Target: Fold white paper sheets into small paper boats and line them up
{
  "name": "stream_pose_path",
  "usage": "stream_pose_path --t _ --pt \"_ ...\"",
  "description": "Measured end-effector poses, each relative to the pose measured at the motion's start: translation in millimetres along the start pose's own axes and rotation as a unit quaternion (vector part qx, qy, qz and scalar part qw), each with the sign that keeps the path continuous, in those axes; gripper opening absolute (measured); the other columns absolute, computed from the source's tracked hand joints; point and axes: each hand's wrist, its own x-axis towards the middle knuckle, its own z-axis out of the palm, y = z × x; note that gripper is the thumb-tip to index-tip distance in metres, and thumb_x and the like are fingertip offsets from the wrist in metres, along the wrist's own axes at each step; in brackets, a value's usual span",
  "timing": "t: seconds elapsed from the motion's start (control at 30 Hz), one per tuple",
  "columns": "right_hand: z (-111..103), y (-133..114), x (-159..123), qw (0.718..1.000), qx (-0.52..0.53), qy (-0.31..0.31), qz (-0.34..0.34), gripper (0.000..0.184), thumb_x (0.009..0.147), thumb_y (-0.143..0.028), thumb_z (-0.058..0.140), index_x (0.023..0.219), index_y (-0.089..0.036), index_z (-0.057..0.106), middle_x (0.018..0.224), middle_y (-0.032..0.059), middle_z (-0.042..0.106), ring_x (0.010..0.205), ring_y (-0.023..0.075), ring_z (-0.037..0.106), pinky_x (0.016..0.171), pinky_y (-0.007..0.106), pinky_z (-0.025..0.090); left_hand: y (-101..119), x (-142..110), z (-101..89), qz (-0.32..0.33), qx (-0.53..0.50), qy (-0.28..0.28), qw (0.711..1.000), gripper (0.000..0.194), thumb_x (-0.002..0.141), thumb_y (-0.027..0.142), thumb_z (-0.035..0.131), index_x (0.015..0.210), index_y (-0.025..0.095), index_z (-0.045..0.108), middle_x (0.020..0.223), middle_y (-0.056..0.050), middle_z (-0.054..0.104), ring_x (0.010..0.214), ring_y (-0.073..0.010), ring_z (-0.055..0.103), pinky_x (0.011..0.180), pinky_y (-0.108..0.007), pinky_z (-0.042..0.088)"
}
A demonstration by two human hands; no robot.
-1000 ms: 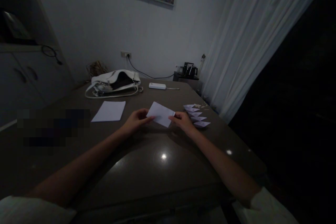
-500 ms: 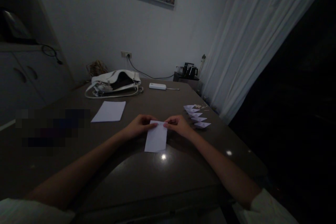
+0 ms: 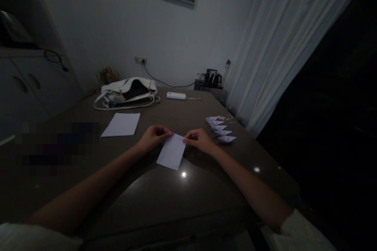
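So the person has both hands on one small white sheet (image 3: 171, 151), near the middle of the worktop (image 3: 188, 204). The left hand (image 3: 154, 138) has its grip closed on the sheet's far left corner, thumb on top. The right hand (image 3: 200, 140) has its grip closed on the far right corner, again with the thumb on top. The sheet sits a bit crooked, its near edge pointing back toward the person, just beside a bright light reflection on the shiny surface.

Off to the left of the hands there's a stack of paper (image 3: 121, 124) lying flat, well apart from the held sheet. To the right, near the right hand, a bunch of folded paper boats (image 3: 221, 130) sit in a row, with some small pale bits (image 3: 224, 118) just beyond them.

Further back there's a white bag (image 3: 128, 91) with its top gaping open and its strap lying on the worktop. A white power strip (image 3: 176, 96) or something like it lies to the right of the bag, with a short cord coming off it. Behind all that, a black kettle (image 3: 215, 80) stands by the wall. Pretty dim room, so fine details are hard to make out.
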Motion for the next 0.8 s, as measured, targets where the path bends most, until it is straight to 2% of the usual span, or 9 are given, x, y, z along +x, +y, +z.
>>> stream_pose_path --t 0.17,0.27,0.37,0.47,0.6,0.7,0.8 --pt "1.1 0.1 0.3 1.000 0.008 -0.005 0.007 0.028 0.065 -0.038 0.072 0.070 -0.011 0.064 0.067 0.0033 0.065 0.059 0.0116 0.057 0.056 0.023 0.042 3.1 -1.1 -0.1 -0.001 -0.012 -0.005 1.000 0.039 0.059 0.049 0.072 0.066 0.012 0.060 0.062 -0.002 0.062 0.056 -0.0139 0.055 0.053 -0.024 0.040" --pt "0.5 0.8 0.6 1.000 0.020 -0.007 0.013 0.028 0.065 -0.037 0.072 0.070 -0.011 0.064 0.066 0.0025 0.064 0.058 0.0107 0.056 0.056 0.023 0.041 2.5 -1.3 1.0 0.006 -0.012 -0.012 1.000 0.039 0.064 0.050 0.068 0.067 0.013 0.058 0.059 0.001 0.058 0.052 -0.0115 0.051 0.049 -0.022 0.037" --pt "-0.1 0.7 0.2 0.999 0.031 -0.010 0.020 0.028 0.065 -0.037 0.073 0.069 -0.011 0.063 0.064 0.0016 0.063 0.056 0.0097 0.055 0.056 0.022 0.040 0.2 -0.6 -0.1 0.012 0.018 -0.028 0.999 0.040 0.070 0.052 0.061 0.067 0.013 0.057 0.055 0.002 0.053 0.049 -0.0102 0.046 0.047 -0.021 0.033" --pt "1.7 -1.9 -1.9 0.999 0.031 -0.032 0.026 0.029 0.064 -0.037 0.074 0.070 -0.012 0.061 0.066 0.0017 0.064 0.058 0.0103 0.056 0.057 0.022 0.041 -0.9 -0.3 -2.8 0.022 0.065 -0.043 0.997 0.040 0.072 0.052 0.059 0.069 0.012 0.058 0.059 0.000 0.056 0.052 -0.0118 0.049 0.047 -0.021 0.034" --pt "7.8 -7.9 -5.6 0.995 -0.003 -0.094 0.017 0.027 0.069 -0.037 0.069 0.077 -0.012 0.063 0.067 0.0009 0.062 0.059 0.0098 0.055 0.056 0.021 0.040 2.6 -3.8 -1.0 0.054 0.118 -0.095 0.987 0.037 0.076 0.048 0.057 0.071 0.012 0.061 0.059 0.000 0.057 0.053 -0.0120 0.049 0.049 -0.021 0.035" --pt "11.5 -9.3 -6.3 0.995 -0.032 -0.090 -0.003 0.025 0.073 -0.036 0.066 0.076 -0.012 0.063 0.064 -0.0004 0.058 0.057 0.0087 0.051 0.054 0.020 0.038 8.3 -8.2 6.4 0.072 0.139 -0.143 0.977 0.033 0.078 0.043 0.055 0.072 0.011 0.063 0.060 -0.001 0.057 0.055 -0.0117 0.049 0.050 -0.021 0.036" --pt "11.8 -8.3 -5.1 0.996 -0.042 -0.079 -0.021 0.026 0.073 -0.037 0.066 0.070 -0.011 0.061 0.060 -0.0017 0.054 0.055 0.0082 0.048 0.053 0.020 0.036 12.7 -10.6 12.8 0.082 0.151 -0.142 0.975 0.033 0.079 0.042 0.054 0.073 0.011 0.064 0.060 0.000 0.056 0.055 -0.0110 0.048 0.049 -0.020 0.034"
